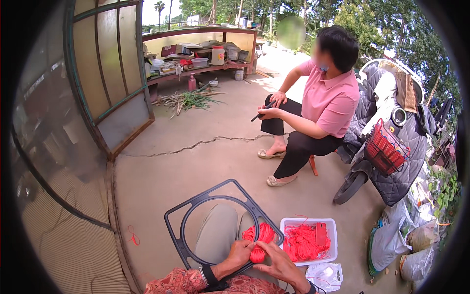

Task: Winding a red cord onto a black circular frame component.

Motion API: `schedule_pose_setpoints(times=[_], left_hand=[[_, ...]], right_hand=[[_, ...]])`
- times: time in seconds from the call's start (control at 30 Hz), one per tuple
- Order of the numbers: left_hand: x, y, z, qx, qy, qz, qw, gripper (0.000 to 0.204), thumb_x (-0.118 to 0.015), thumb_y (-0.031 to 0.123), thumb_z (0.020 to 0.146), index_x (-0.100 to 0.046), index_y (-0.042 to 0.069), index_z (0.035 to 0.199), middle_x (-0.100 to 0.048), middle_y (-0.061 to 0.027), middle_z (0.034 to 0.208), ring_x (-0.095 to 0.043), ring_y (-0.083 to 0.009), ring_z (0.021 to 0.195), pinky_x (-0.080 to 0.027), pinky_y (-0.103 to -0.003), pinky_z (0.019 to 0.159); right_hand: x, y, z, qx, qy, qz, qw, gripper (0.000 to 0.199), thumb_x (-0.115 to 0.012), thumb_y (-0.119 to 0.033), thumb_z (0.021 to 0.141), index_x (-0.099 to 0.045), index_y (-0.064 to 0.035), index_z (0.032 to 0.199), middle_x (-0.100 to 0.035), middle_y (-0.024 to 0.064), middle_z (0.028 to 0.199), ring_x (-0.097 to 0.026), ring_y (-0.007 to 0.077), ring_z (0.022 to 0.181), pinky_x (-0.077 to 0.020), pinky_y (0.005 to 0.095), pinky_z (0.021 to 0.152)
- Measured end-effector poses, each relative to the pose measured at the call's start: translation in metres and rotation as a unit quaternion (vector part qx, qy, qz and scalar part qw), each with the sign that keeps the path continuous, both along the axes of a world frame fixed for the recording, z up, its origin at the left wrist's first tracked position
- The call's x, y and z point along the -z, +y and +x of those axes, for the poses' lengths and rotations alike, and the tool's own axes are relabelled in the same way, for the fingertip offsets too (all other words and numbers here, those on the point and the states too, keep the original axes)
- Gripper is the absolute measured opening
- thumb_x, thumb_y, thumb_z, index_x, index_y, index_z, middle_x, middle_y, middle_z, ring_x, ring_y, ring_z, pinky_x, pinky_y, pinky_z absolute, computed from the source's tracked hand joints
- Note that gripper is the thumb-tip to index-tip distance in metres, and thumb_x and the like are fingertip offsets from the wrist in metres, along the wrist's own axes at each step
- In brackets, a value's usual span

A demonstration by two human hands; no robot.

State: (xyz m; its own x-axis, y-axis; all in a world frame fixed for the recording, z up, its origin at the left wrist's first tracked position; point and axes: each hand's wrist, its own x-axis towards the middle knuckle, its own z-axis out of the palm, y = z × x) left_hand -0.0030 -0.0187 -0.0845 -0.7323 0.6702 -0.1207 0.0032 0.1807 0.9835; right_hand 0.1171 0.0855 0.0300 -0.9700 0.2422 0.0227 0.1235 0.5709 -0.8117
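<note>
Between the two hands, low in the head view, a bundle of red cord (258, 243) is pinched from both sides. The left hand (239, 254) has its fingers (246, 246) curled shut around the lower, tighter part of the bundle, while the right hand (279, 262) lies against it from the other side, fingers (262, 268) bent under the knotted end (how firmly they close I cannot tell). The cord rises above the fingertips in a loose fan of bright red loops and narrows to a thick twisted stub where the hands meet.

The bundle rests over the near right edge of a dark grey frame (182, 225), a rounded square with a ring set inside it, which lies across the person's knees (219, 230) in light trousers. Patterned red sleeves (176, 283) come in from the lower edge.

Just right of the frame, on the concrete floor (161, 181), stands a white tray (333, 245) full of more red cord with a small red box on top. A clear plastic bag (325, 275) lies just below it.

Well beyond, another person in a pink shirt (329, 100) sits on a low stool beside a covered scooter with a red basket (384, 149).
</note>
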Motion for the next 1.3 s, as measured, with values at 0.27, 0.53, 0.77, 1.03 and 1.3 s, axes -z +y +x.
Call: schedule_pose_setpoints(times=[0.27, 0.53, 0.77, 1.03, 1.3], left_hand=[[-0.048, -0.005, 0.008, 0.044, -0.182, -0.006, 0.982, 0.028, -0.057, 0.021, 0.096, -0.067, 0.0, 0.081, -0.061, -0.0007, 0.07, -0.051, -0.0069, 0.065, -0.04, -0.024, 0.06], [-0.055, -0.013, -0.002, 0.056, -0.26, 0.001, 0.964, 0.031, -0.056, 0.021, 0.095, -0.064, -0.001, 0.076, -0.056, -0.0006, 0.064, -0.049, -0.0077, 0.061, -0.039, -0.024, 0.058], [-0.069, -0.019, 0.001, 0.08, -0.32, 0.036, 0.943, 0.007, -0.063, 0.005, 0.089, -0.063, 0.0, 0.094, -0.059, 0.0001, 0.072, -0.054, -0.0073, 0.064, -0.043, -0.021, 0.059], [-0.058, -0.022, 0.003, 0.115, -0.313, -0.017, 0.943, 0.002, -0.067, 0.002, 0.083, -0.066, 0.0, 0.084, -0.061, -0.0017, 0.069, -0.055, -0.008, 0.062, -0.043, -0.022, 0.06], [-0.059, -0.032, 0.002, 0.15, -0.225, -0.068, 0.96, 0.011, -0.066, 0.011, 0.087, -0.065, 0.003, 0.079, -0.057, 0.0028, 0.065, -0.046, -0.0039, 0.058, -0.033, -0.021, 0.052]], right_hand=[[-0.017, 0.012, 0.005, 0.095, 0.146, -0.074, 0.982, 0.031, -0.073, -0.017, 0.076, -0.062, -0.002, 0.101, -0.062, 0.0102, 0.103, -0.059, 0.0248, 0.1, -0.0465, 0.04, 0.088], [-0.026, 0.033, 0.064, 0.123, 0.288, -0.531, 0.787, 0.039, -0.061, -0.035, 0.091, -0.051, 0.0003, 0.102, -0.051, 0.0072, 0.06, -0.051, 0.0184, 0.05, -0.0489, 0.0362, 0.052], [-0.036, 0.019, 0.091, 0.228, 0.255, -0.44, 0.83, 0.043, -0.058, -0.041, 0.094, -0.048, -0.0001, 0.1, -0.042, 0.0027, 0.056, -0.041, 0.012, 0.043, -0.04, 0.027, 0.04], [-0.057, 0.011, 0.072, 0.2, 0.292, -0.474, 0.806, 0.049, -0.064, -0.044, 0.09, -0.05, 0.0018, 0.101, -0.047, 0.0044, 0.055, -0.042, 0.0132, 0.042, -0.0386, 0.0282, 0.04], [-0.085, 0.009, 0.005, 0.133, 0.32, -0.484, 0.803, 0.056, -0.064, -0.05, 0.088, -0.049, 0.0022, 0.103, -0.05, 0.0059, 0.058, -0.047, 0.0137, 0.046, -0.0416, 0.0288, 0.045]])
